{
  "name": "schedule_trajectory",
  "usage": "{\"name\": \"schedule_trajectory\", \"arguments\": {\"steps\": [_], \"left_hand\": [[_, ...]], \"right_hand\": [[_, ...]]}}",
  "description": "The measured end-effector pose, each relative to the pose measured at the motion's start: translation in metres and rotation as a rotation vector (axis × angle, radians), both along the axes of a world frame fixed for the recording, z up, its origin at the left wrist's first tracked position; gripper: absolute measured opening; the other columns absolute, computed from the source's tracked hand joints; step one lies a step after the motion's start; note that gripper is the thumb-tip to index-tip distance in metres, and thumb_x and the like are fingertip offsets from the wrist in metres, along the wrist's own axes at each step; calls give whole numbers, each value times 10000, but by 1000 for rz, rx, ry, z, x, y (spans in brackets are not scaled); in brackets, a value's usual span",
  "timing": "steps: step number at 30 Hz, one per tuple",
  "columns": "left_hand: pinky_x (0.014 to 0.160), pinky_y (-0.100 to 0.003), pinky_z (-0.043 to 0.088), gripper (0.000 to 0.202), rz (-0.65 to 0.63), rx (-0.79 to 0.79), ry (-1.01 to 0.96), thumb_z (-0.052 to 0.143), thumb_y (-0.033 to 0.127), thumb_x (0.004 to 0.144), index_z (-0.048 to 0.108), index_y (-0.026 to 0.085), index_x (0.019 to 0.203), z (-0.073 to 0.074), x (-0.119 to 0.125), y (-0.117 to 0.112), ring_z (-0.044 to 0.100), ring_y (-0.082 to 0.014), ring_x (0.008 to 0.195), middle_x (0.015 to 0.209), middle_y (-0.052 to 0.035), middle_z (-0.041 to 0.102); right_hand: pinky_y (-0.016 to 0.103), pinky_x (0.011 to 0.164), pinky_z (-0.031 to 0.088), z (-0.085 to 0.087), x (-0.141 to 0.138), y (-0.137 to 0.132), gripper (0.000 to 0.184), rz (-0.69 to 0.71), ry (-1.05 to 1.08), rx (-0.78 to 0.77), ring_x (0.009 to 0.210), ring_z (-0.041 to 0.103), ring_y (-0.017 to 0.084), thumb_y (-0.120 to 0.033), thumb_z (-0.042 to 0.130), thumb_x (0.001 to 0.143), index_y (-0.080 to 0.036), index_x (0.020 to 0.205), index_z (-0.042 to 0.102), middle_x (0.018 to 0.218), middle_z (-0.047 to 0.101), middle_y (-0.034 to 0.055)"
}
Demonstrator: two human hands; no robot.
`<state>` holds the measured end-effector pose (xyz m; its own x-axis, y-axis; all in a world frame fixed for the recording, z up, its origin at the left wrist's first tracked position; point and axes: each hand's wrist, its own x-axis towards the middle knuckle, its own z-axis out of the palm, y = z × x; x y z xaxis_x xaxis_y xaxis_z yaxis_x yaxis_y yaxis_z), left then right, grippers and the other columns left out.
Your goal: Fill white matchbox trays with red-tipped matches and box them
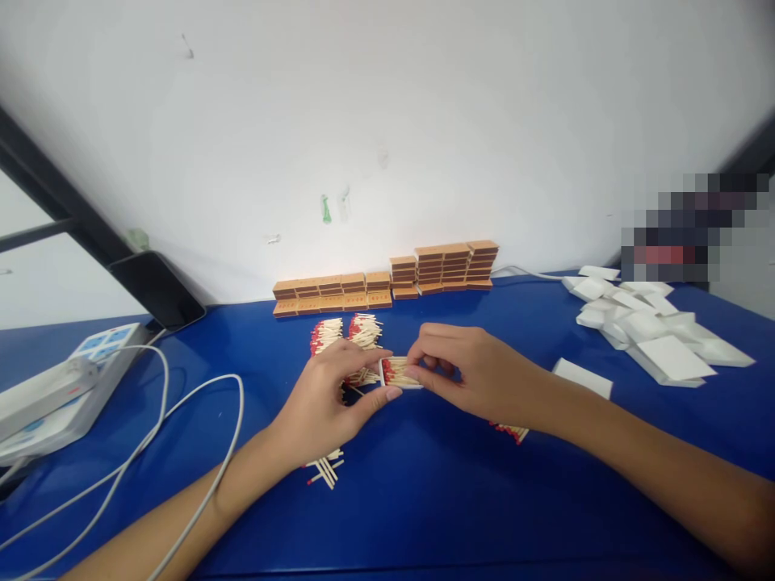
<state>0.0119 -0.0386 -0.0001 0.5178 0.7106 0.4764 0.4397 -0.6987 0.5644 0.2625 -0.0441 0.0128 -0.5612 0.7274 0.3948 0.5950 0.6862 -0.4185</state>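
Observation:
A small white matchbox tray [383, 373] filled with red-headed matches [396, 371] is held just above the blue table. My left hand [330, 395] grips its left end between thumb and fingers. Over the tray's right end, my right hand [469, 367] has its thumb and fingers pinched together at the plain ends of the matches; the fingers hide that end. Piles of loose matches [327, 332] lie behind and partly under my left hand, and a few matches [327, 468] lie in front of its wrist. More matches [513, 432] show below my right forearm.
Stacked orange-brown matchboxes [445, 266] line the wall. White paper trays [647, 323] are heaped at the right, with a single white tray [582, 378] nearer my right arm. At the left are a power strip [48, 395], a dark phone [161, 289] and a loose white cable [240, 403] crossing my left forearm.

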Motion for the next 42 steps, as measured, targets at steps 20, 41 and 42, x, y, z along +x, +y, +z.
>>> {"name": "schedule_trajectory", "arguments": {"steps": [20, 41, 42], "left_hand": [[847, -362, 576, 373, -2, 22, 10, 797, 326, 927, 754, 198, 1275, 3, 2, -3, 707, -228, 962, 1072, -87, 800], [831, -371, 596, 368, 81, 35, 1, 777, 362, 933, 765, 208, 1267, 3, -1, -1, 724, -234, 962, 1070, -96, 778], [830, -373, 596, 370, 80, 34, 4, 776, 367, 935, 765, 209, 1269, 3, -1, 0, 723, -235, 963, 1071, -97, 778]], "right_hand": [[277, 648, 402, 0, 3, 4, 200, -64, 43, 30, 691, 566, 130, -336, 620, 1016, -210, 869, 668, 803, 641, 0], [319, 608, 424, 3, 91, 66, 266, -257, -309, -464, 676, 588, 181, -460, 633, 891, -207, 864, 709, 797, 711, 58], [318, 609, 424, 6, 93, 65, 259, -263, -311, -467, 682, 590, 183, -457, 638, 884, -208, 867, 709, 800, 710, 58]]}}
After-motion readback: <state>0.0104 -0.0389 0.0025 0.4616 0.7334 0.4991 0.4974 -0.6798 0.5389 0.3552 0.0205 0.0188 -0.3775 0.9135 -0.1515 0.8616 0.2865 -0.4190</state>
